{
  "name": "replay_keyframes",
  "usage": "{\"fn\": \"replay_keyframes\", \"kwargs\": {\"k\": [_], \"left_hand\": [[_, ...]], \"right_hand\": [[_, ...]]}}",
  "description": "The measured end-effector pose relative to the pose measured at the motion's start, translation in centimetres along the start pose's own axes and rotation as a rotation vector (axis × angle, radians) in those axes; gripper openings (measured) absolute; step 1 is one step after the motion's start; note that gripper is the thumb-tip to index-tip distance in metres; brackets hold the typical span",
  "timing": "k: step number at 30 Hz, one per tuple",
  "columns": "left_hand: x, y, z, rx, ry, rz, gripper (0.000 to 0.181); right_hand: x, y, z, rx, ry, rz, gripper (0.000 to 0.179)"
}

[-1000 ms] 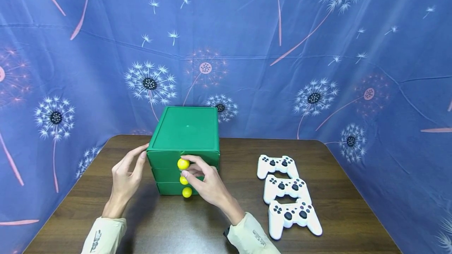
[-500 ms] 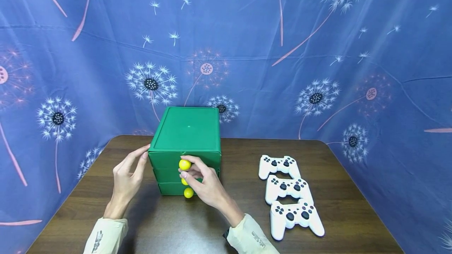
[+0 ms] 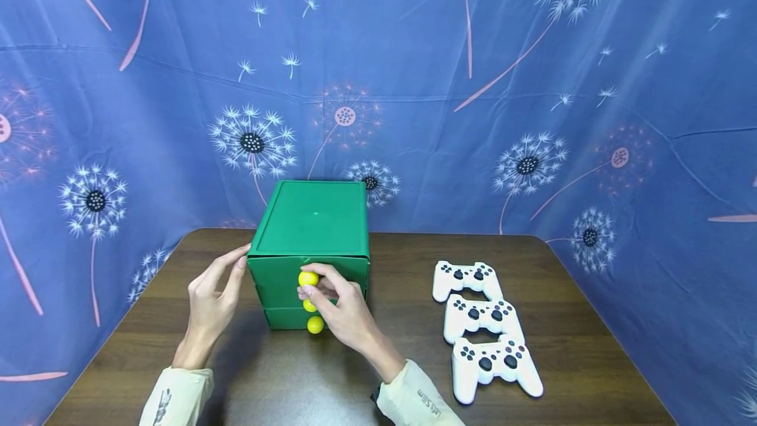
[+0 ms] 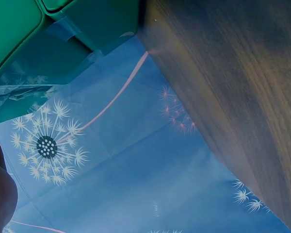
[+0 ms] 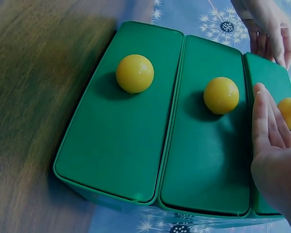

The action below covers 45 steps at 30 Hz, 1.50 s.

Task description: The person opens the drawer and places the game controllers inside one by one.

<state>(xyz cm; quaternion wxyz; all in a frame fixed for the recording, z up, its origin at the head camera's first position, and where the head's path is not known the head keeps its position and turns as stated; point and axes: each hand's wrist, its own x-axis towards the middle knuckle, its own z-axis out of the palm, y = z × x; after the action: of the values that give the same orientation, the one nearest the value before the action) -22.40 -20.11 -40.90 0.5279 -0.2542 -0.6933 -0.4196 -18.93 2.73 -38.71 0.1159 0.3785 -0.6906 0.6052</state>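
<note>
Currently pinching top yellow knob [image 3: 307, 278] with right hand [image 3: 350, 313] and touching left edge of green drawer box [image 3: 313, 222], set between both, with loosely spread left hand [image 3: 211, 302].

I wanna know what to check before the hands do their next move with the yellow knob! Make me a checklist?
1. Right hand gripping the top yellow knob: ok, finger and thumb pinch it.
2. Left hand on the green box: ok, its fingertips touch the left side, near the top front corner.
3. Middle drawer and bottom drawer shut: ok, they look closed.
4. White controllers out of the way: ok, all three lie to the right, apart from the box.
5. What's inside the top drawer: cannot tell, its inside is hidden.
</note>
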Motion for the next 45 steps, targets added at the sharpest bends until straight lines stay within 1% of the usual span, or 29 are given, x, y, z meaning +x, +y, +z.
{"fn": "replay_keyframes", "kwargs": {"k": [7,14,22,26,29,35,45], "left_hand": [[0.3,0.5,0.1,-0.005,0.011,0.014,0.018],[0.6,1.1,0.0,-0.011,0.005,0.008,0.019],[0.5,1.0,0.0,-0.014,0.005,-0.002,0.021],[0.7,1.4,0.0,-0.019,0.009,-0.005,0.021],[0.6,1.3,0.0,-0.017,0.010,-0.009,0.021],[0.1,0.5,-0.1,-0.009,0.005,-0.016,0.020],[0.1,0.3,-0.2,-0.002,-0.006,-0.021,0.020]], "right_hand": [[-0.2,-0.1,0.1,-0.005,0.004,-0.030,0.026],[-0.6,-0.3,0.2,-0.065,0.012,-0.090,0.027],[-1.1,-0.7,0.4,-0.070,0.004,-0.093,0.028],[-1.4,-0.9,0.6,-0.068,0.006,-0.095,0.028],[-1.6,-1.1,0.7,-0.070,0.011,-0.099,0.027],[-1.9,-1.5,0.9,-0.062,0.022,-0.109,0.028],[-2.6,-2.3,1.2,-0.067,0.023,-0.110,0.029]]}}
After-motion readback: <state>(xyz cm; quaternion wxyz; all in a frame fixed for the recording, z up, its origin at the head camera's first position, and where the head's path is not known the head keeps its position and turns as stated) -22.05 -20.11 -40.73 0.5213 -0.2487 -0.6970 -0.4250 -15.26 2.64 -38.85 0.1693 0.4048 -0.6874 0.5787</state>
